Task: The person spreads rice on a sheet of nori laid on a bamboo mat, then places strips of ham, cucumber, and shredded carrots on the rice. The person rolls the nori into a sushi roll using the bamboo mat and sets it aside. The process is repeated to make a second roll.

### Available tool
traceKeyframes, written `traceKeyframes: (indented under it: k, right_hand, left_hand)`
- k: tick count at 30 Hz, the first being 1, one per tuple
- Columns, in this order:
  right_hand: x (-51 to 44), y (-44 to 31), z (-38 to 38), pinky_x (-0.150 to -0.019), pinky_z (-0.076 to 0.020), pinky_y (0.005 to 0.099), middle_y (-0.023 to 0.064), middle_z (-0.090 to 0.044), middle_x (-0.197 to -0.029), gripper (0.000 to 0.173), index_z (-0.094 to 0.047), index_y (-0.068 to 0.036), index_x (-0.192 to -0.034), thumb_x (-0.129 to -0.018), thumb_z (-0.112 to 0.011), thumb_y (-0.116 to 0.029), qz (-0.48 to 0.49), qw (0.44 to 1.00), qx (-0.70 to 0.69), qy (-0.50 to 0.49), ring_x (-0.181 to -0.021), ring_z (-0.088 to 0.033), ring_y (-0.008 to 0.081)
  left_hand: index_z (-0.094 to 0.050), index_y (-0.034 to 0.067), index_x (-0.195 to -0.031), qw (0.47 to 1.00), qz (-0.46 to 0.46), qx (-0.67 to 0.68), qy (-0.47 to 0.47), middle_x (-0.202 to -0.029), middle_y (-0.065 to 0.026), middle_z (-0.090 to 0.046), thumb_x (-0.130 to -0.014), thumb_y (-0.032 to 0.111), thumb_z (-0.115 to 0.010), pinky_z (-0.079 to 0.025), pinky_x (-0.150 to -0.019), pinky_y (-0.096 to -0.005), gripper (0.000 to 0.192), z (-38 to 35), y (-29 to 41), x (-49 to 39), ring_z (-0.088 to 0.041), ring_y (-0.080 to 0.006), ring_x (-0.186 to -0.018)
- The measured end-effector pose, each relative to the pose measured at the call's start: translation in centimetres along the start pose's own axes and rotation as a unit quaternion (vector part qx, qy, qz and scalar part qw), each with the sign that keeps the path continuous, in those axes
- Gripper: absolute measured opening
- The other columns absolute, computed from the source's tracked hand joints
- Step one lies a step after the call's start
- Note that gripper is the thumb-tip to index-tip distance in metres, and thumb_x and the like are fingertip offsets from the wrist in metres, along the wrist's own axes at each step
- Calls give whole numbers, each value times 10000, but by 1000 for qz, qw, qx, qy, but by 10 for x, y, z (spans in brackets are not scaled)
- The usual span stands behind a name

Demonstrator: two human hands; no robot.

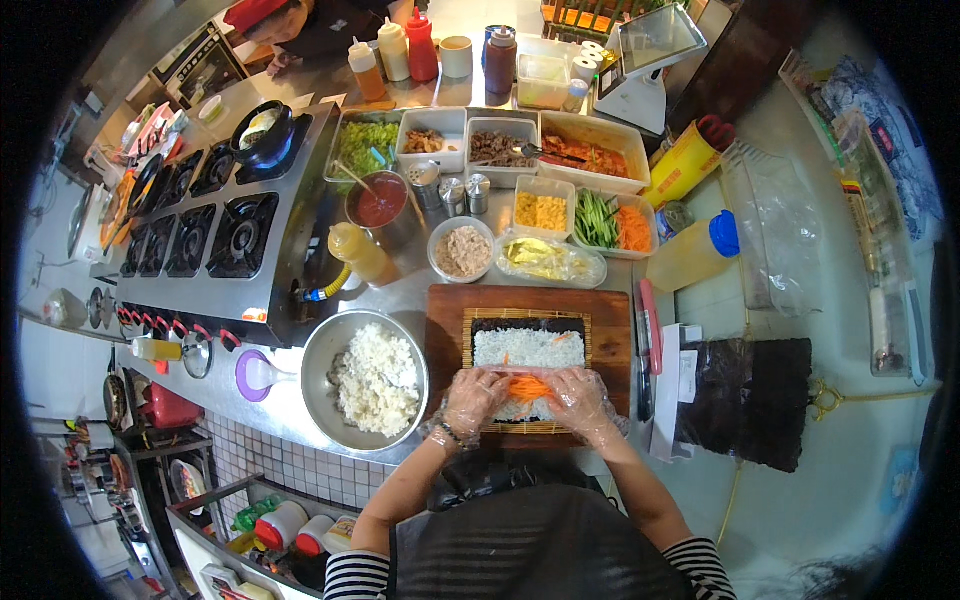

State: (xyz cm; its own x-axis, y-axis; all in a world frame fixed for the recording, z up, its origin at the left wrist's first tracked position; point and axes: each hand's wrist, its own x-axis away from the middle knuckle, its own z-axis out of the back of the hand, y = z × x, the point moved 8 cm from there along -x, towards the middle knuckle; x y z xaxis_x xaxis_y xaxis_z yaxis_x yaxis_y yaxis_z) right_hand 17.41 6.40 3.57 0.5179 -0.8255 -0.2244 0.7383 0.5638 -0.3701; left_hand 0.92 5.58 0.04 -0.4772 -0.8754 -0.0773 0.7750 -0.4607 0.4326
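My left hand (474,399) and my right hand (581,399), both in clear plastic gloves, curl over the two ends of a pink strip of filling (523,369). Between them lie orange carrot shreds (529,388), just on the near side of the strip. Underneath, white rice (525,346) covers a dark seaweed sheet (529,324), whose far margin is bare. The sheet rests on a bamboo rolling mat (468,337) on a wooden cutting board (611,315). My fingertips are partly hidden by the gloves and filling.
To the left are a steel bowl of rice (309,394), a rice paddle (279,375) and a gas stove (289,240) with a lit burner under a black pot (262,133). Filling tubs (450,161) stand beyond the board. A knife (643,390) and seaweed sheets (742,397) lie right. A person (300,30) leans in opposite.
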Motion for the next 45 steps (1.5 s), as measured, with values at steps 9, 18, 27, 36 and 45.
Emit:
traceKeyframes:
  k: [9,18,27,36,45]
  right_hand:
    - [6,21,-8,-974,-421,465,97,-548,-1316,703,-578,-64,-1291,-727,-769,-440,34,997,60,-31,-1237,-497,289]
    - [-7,14,8,-912,-439,462,121,-598,-1186,590,-591,-29,-1240,-827,-685,-440,144,988,17,52,-1111,-558,306]
    - [-162,211,63,-836,-503,471,225,-636,-1100,348,-625,-22,-1153,-852,-658,-191,-278,945,64,158,-1002,-611,414]
    - [-216,297,2,-890,-524,477,271,-673,-1087,380,-692,31,-1014,-741,-701,-232,-479,878,-21,-19,-1046,-649,402]
    - [-185,275,44,-783,-524,380,161,-715,-923,333,-694,28,-1040,-788,-727,-189,-387,883,-242,111,-808,-662,261]
  left_hand:
    - [-441,119,-1424,998,-22,-29,48,-1385,-121,-483,-768,404,-753,-362,-1055,-503,780,5,7,-9,-472,-331,-1240]
    - [-514,94,-1384,999,-44,-22,11,-1281,-130,-555,-823,556,-654,-399,-1001,-485,741,1,11,-21,-519,-315,-1179]
    - [-455,42,-1423,999,4,6,51,-1354,-165,-533,-835,544,-666,-298,-1126,-539,801,-9,16,-11,-462,-344,-1301]
    - [-492,49,-1388,999,33,24,20,-1345,-132,-548,-840,521,-666,-307,-1120,-532,744,-10,11,-12,-476,-310,-1295]
    - [-459,33,-1408,1000,11,12,26,-1343,-148,-540,-823,544,-689,-309,-1117,-547,810,-16,10,-12,-486,-333,-1283]
